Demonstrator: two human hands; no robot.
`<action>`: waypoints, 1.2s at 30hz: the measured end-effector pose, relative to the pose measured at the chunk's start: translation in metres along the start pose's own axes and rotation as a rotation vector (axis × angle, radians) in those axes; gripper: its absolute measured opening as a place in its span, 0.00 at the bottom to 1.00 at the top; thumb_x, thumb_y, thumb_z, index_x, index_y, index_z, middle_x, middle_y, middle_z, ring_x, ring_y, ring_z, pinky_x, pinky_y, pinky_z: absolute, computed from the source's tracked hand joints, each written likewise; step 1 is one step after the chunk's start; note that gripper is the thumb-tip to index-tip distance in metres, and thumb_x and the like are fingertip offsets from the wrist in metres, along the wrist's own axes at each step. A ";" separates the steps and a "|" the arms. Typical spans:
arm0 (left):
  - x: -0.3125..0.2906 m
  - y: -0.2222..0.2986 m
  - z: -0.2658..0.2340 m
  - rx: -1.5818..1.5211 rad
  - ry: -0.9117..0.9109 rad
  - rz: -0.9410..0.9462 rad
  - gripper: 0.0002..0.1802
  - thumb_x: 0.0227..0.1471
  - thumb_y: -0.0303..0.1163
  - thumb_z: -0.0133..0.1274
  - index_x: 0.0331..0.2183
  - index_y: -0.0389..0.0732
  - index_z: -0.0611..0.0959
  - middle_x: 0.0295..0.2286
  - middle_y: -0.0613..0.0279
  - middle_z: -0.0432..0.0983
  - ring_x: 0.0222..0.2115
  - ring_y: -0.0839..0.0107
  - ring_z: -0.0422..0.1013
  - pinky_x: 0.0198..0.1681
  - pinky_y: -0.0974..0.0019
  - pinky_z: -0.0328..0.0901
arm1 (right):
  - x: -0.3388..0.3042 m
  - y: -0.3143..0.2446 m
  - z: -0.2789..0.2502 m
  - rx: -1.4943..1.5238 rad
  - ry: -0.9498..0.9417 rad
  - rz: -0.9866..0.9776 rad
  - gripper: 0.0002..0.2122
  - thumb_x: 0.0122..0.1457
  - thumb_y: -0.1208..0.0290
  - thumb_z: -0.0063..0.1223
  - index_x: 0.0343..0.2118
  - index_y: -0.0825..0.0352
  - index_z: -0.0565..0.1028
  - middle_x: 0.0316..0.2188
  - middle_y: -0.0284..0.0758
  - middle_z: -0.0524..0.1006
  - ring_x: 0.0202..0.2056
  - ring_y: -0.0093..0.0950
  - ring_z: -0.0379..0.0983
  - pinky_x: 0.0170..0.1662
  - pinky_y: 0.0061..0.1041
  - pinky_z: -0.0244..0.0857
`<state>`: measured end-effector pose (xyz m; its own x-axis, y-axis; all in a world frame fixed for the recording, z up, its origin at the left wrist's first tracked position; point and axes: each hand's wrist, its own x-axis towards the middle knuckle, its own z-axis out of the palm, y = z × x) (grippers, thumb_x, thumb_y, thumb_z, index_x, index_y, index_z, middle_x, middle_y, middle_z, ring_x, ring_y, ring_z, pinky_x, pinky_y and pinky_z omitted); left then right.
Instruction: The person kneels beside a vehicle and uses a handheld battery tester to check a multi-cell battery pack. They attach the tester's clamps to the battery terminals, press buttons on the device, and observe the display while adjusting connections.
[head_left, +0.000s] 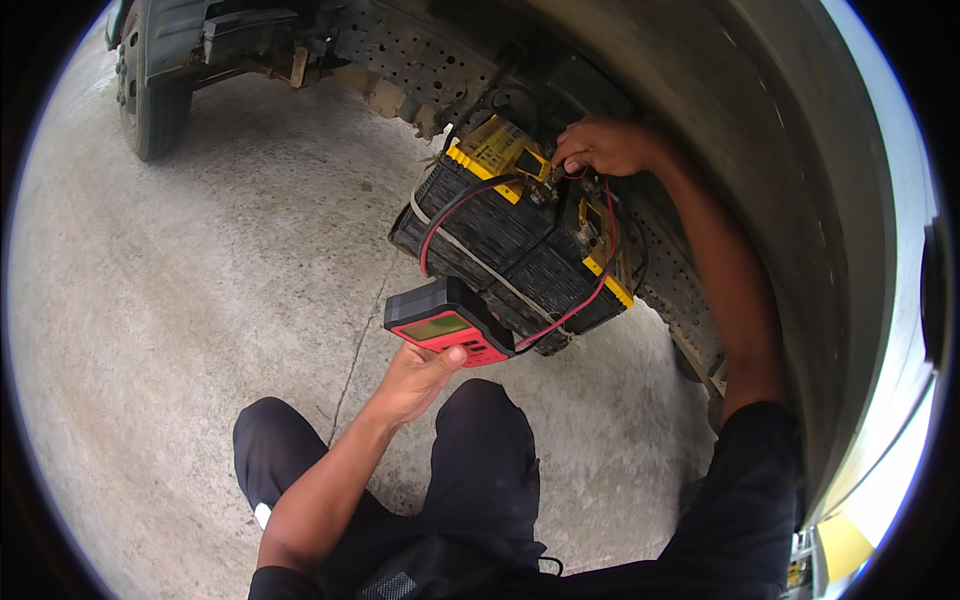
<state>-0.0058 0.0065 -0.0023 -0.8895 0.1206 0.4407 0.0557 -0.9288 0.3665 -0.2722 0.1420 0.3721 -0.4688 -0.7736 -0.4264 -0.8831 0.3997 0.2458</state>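
Observation:
My left hand (422, 378) is closed around a red and black handheld battery tester (445, 325), its thumb on the front beside the buttons and its small greenish screen facing me. Red and black leads (437, 232) loop from the tester up to two black truck batteries (480, 225) with yellow tops, standing side by side with a pale strap around them. My right hand (605, 147) reaches over the batteries, fingers pinched on a small metal clamp (557, 176) near a terminal between the yellow tops. The fingers partly hide the clamp.
A perforated metal truck frame (420, 65) runs behind the batteries. A large curved panel (800, 180) arches close over my right arm. At the far left stands a wheel (155, 105). My knees (485, 430) are bent above a concrete floor (200, 300).

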 end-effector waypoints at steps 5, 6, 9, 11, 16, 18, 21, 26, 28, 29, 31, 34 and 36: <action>-0.005 0.000 -0.004 0.016 0.019 0.009 0.25 0.69 0.34 0.64 0.63 0.42 0.80 0.60 0.63 0.80 0.62 0.67 0.73 0.69 0.51 0.64 | -0.019 -0.042 -0.007 -0.277 0.191 0.019 0.11 0.65 0.73 0.63 0.49 0.66 0.85 0.42 0.33 0.81 0.52 0.34 0.75 0.58 0.40 0.66; -0.006 0.000 -0.007 0.028 0.029 0.008 0.25 0.69 0.34 0.64 0.63 0.42 0.80 0.60 0.63 0.80 0.62 0.67 0.73 0.69 0.51 0.64 | -0.025 -0.061 -0.009 -0.357 0.171 0.076 0.11 0.64 0.73 0.63 0.49 0.64 0.85 0.42 0.32 0.81 0.53 0.33 0.75 0.59 0.40 0.65; -0.003 -0.002 -0.005 0.045 0.029 0.007 0.26 0.69 0.34 0.64 0.64 0.43 0.79 0.60 0.63 0.80 0.62 0.67 0.73 0.69 0.52 0.65 | -0.045 -0.096 0.010 -0.532 0.236 0.204 0.12 0.60 0.75 0.64 0.47 0.63 0.85 0.42 0.30 0.80 0.53 0.31 0.75 0.58 0.38 0.65; -0.004 0.003 -0.001 0.057 0.041 0.018 0.26 0.69 0.34 0.64 0.64 0.43 0.78 0.60 0.63 0.80 0.62 0.68 0.73 0.69 0.52 0.65 | -0.050 -0.107 0.030 -0.584 0.343 0.231 0.12 0.59 0.75 0.64 0.46 0.64 0.85 0.42 0.30 0.80 0.52 0.30 0.75 0.58 0.36 0.66; -0.001 -0.004 -0.004 0.027 0.037 0.010 0.26 0.69 0.34 0.65 0.63 0.42 0.79 0.59 0.63 0.80 0.61 0.68 0.73 0.68 0.52 0.65 | -0.058 -0.119 0.065 -0.620 0.501 0.251 0.12 0.56 0.75 0.65 0.44 0.67 0.84 0.42 0.30 0.80 0.51 0.29 0.75 0.57 0.34 0.66; 0.000 -0.004 -0.003 0.029 0.040 0.004 0.25 0.69 0.34 0.65 0.63 0.42 0.80 0.59 0.63 0.81 0.61 0.69 0.74 0.68 0.52 0.65 | -0.058 -0.126 0.070 -0.633 0.503 0.275 0.12 0.56 0.75 0.65 0.44 0.67 0.84 0.42 0.30 0.80 0.50 0.28 0.75 0.56 0.32 0.66; -0.001 -0.005 -0.006 0.047 0.042 -0.007 0.24 0.69 0.34 0.64 0.62 0.42 0.80 0.58 0.63 0.81 0.61 0.69 0.74 0.68 0.53 0.66 | -0.059 -0.129 0.070 -0.647 0.508 0.271 0.12 0.56 0.76 0.65 0.44 0.68 0.84 0.42 0.30 0.80 0.50 0.28 0.75 0.54 0.31 0.66; -0.001 -0.006 -0.008 0.069 0.040 -0.001 0.23 0.70 0.33 0.63 0.62 0.41 0.80 0.58 0.63 0.81 0.61 0.69 0.74 0.68 0.53 0.66 | -0.054 -0.128 0.087 -0.742 0.552 0.248 0.12 0.55 0.76 0.63 0.43 0.68 0.84 0.39 0.31 0.80 0.47 0.29 0.75 0.50 0.31 0.66; -0.001 -0.004 -0.007 0.042 0.043 0.000 0.23 0.70 0.32 0.63 0.62 0.41 0.81 0.59 0.63 0.81 0.61 0.69 0.74 0.68 0.53 0.66 | -0.049 -0.134 0.099 -0.758 0.603 0.312 0.12 0.55 0.76 0.62 0.43 0.68 0.84 0.38 0.31 0.79 0.46 0.29 0.74 0.49 0.31 0.66; 0.000 -0.004 -0.007 0.028 0.045 -0.001 0.23 0.70 0.32 0.63 0.62 0.41 0.81 0.59 0.62 0.81 0.61 0.69 0.74 0.68 0.53 0.66 | -0.046 -0.136 0.103 -0.772 0.609 0.313 0.12 0.55 0.75 0.62 0.43 0.69 0.84 0.38 0.32 0.79 0.46 0.29 0.74 0.49 0.31 0.66; 0.003 -0.004 -0.007 0.008 0.041 0.011 0.23 0.70 0.32 0.63 0.62 0.41 0.80 0.59 0.62 0.81 0.61 0.69 0.74 0.68 0.54 0.66 | -0.043 -0.138 0.104 -0.807 0.624 0.313 0.13 0.56 0.75 0.61 0.43 0.70 0.85 0.38 0.32 0.78 0.45 0.30 0.74 0.49 0.31 0.66; 0.005 -0.008 -0.011 0.023 0.039 -0.019 0.26 0.69 0.34 0.64 0.64 0.44 0.78 0.61 0.62 0.79 0.63 0.65 0.73 0.69 0.48 0.65 | -0.043 -0.139 0.107 -0.839 0.619 0.276 0.13 0.57 0.74 0.60 0.44 0.71 0.85 0.37 0.33 0.77 0.45 0.30 0.73 0.49 0.31 0.66; 0.001 -0.014 -0.018 0.035 0.046 -0.043 0.26 0.68 0.35 0.64 0.64 0.46 0.78 0.61 0.63 0.80 0.63 0.65 0.73 0.69 0.45 0.64 | -0.041 -0.142 0.109 -0.843 0.631 0.279 0.14 0.57 0.74 0.60 0.44 0.71 0.84 0.38 0.33 0.77 0.46 0.30 0.72 0.49 0.32 0.66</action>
<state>-0.0156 0.0132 -0.0216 -0.9114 0.1430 0.3858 0.0321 -0.9101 0.4132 -0.1294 0.1705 0.2599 -0.3439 -0.9172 0.2014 -0.3372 0.3208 0.8851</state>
